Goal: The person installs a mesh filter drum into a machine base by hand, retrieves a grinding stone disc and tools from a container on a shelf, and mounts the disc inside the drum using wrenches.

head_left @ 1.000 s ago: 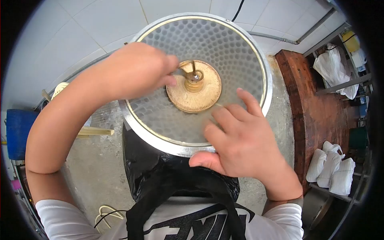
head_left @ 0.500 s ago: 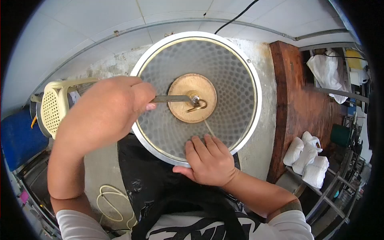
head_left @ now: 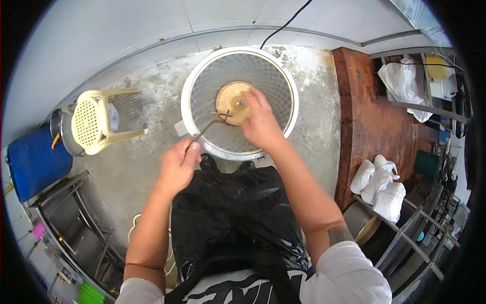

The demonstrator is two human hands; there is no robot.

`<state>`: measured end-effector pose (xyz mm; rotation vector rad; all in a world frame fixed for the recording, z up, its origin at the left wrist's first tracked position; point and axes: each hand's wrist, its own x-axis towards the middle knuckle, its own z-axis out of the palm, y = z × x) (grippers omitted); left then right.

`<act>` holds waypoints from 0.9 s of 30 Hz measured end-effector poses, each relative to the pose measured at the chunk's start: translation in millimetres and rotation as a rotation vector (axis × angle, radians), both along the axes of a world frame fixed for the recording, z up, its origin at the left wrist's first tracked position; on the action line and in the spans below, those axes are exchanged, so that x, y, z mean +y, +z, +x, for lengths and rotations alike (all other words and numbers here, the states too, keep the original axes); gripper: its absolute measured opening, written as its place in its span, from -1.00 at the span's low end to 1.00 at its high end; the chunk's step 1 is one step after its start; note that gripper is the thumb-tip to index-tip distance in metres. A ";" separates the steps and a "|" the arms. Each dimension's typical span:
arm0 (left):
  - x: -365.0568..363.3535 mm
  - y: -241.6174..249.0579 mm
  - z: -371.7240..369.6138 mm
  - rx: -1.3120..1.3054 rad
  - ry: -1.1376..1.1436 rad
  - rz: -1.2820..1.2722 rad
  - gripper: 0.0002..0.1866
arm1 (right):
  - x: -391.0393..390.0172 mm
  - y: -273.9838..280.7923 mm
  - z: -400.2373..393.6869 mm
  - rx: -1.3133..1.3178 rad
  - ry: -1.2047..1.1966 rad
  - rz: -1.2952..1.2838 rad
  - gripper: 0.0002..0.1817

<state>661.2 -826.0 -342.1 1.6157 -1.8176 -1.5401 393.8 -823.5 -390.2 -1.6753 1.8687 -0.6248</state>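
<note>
A round metal tub with dimpled inner walls and a pale rim [head_left: 186,101] stands on the floor before me. At its bottom lies a tan round disc [head_left: 229,94] with a metal bolt [head_left: 239,102] at its centre. My left hand [head_left: 181,161] is closed around one end of a metal bar tool [head_left: 205,128], whose hooked end overlaps the disc's lower left edge. Over the right part of the disc reaches my right hand [head_left: 260,119], fingers bent beside the bolt and thumb apart from them. Its fingertips are partly hidden.
Left of the tub stands a cream plastic stool [head_left: 87,124], with a blue drum [head_left: 38,162] behind it. White bags [head_left: 377,182] sit on a metal rack at the right, beside a reddish-brown platform [head_left: 364,116]. A black cable [head_left: 286,25] hangs by the wall.
My left hand has drawn the bar tool back and down, off the central bolt. The right hand has moved from the rim to the disc. My view has shifted farther from the tub.
</note>
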 end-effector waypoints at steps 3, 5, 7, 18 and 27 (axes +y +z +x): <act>22.3 39.3 6.9 0.004 0.090 -0.020 -0.62 | -8.6 5.6 28.1 -0.530 0.184 0.235 -0.25; 28.4 72.8 9.1 -0.023 0.092 -0.030 -0.62 | -3.2 23.4 44.6 -0.388 0.170 0.259 -0.29; 34.3 104.5 12.1 -0.032 0.098 -0.060 -0.62 | 6.4 16.1 52.5 -0.075 0.085 0.178 -0.36; 226.6 68.8 167.7 -0.205 0.483 0.218 -0.65 | -7.3 -51.7 13.6 0.569 0.305 0.245 -0.53; 297.4 61.7 194.0 -0.455 0.443 0.438 -0.36 | -22.7 -41.8 24.4 0.636 0.623 0.200 -0.69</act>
